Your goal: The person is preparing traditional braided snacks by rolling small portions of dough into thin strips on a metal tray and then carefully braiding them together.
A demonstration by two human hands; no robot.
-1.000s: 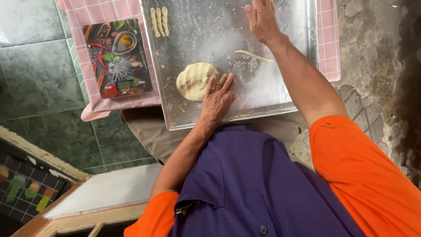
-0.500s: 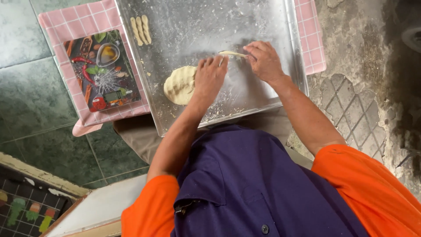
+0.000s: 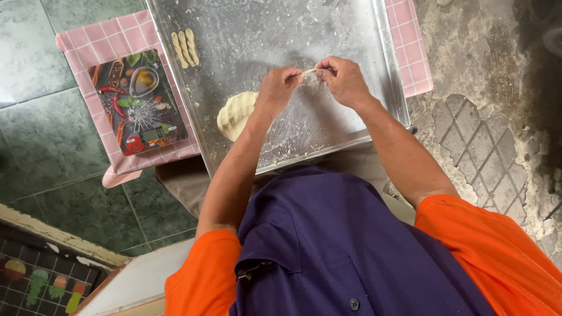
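**Both hands pinch a dough strip**

Head view: the left hand (image 3: 278,88) and right hand (image 3: 345,79) each close fingertips on an end of a thin strip (image 3: 308,72), held just above the floured tray (image 3: 383,70). Three twists (image 3: 185,48) lie finished at the far corner. The lump (image 3: 234,114), near the left wrist, remains unshaped. A scale (image 3: 137,99) sits beside the tray.

Both hands raised over floured metal tray (image 3: 351,23). Left hand (image 3: 277,89) and right hand (image 3: 345,81) pinch a short dough strip (image 3: 308,72) between them, one end each. Dough lump (image 3: 235,114) on tray at 8 o'clock from left hand. Three twisted dough sticks (image 3: 184,48) at tray's 10 o'clock corner. Patterned kitchen scale (image 3: 137,108) on pink checked cloth (image 3: 111,44), beside tray at 9 o'clock.
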